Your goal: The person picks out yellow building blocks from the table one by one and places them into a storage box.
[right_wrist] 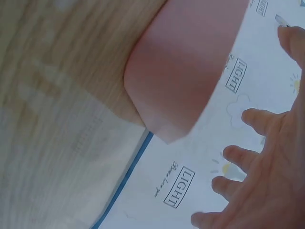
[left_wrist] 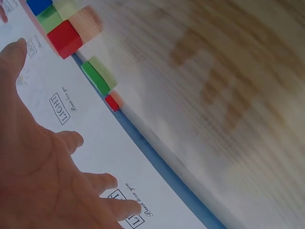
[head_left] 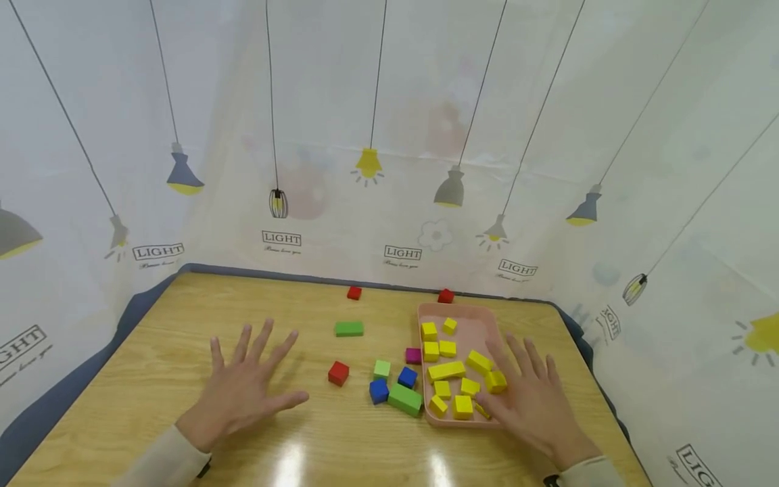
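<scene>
My left hand [head_left: 243, 389] is spread over the left half of the table, fingers straight and holding nothing. The nearest block to it is a red cube [head_left: 338, 373], apart from the thumb. In the left wrist view, the left hand [left_wrist: 52, 176] has its fingers extended, with the red cube [left_wrist: 65, 39] beyond. My right hand [head_left: 535, 399] is also spread, overlapping the right side of a pink tray [head_left: 477, 312] in the head view. Several yellow blocks [head_left: 446, 371] lie in that tray. The right wrist view shows the right hand [right_wrist: 267, 176] empty beside the tray's outer wall [right_wrist: 171, 81].
Left of the tray lie a large green block [head_left: 405, 400], a light green cube [head_left: 381, 369], blue cubes [head_left: 379, 391] and a magenta block [head_left: 413, 356]. Farther back are a green block [head_left: 349, 329] and small red blocks [head_left: 354, 293]. A printed curtain [head_left: 341, 237] surrounds the table [head_left: 268, 297].
</scene>
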The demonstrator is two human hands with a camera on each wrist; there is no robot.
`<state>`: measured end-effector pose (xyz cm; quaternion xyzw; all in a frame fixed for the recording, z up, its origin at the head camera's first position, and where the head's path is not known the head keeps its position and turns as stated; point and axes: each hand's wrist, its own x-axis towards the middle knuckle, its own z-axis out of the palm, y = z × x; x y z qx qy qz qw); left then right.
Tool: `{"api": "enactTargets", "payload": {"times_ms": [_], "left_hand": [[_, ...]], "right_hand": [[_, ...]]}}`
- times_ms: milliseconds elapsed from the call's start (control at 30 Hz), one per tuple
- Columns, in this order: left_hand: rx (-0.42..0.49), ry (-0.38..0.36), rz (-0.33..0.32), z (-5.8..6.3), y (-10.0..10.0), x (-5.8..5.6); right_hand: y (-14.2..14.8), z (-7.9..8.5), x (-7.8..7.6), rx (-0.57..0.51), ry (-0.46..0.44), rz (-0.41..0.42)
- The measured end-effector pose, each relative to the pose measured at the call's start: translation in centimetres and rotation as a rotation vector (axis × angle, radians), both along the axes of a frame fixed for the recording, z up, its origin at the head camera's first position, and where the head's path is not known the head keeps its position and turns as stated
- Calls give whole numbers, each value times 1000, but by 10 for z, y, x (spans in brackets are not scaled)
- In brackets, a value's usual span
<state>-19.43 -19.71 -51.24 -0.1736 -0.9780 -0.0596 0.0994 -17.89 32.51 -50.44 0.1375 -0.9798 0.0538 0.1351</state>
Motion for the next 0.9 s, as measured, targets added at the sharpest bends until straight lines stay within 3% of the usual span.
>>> {"api": "enactTargets", "payload": {"times_ms": [467, 900], "left_hand": [[-7, -7, 35, -3, 8, 5], [10, -27, 52, -1, 12, 7]], "right_hand": [[-17, -9, 8, 106, -41, -45], [-21, -18, 11, 144, -25, -63]]}}
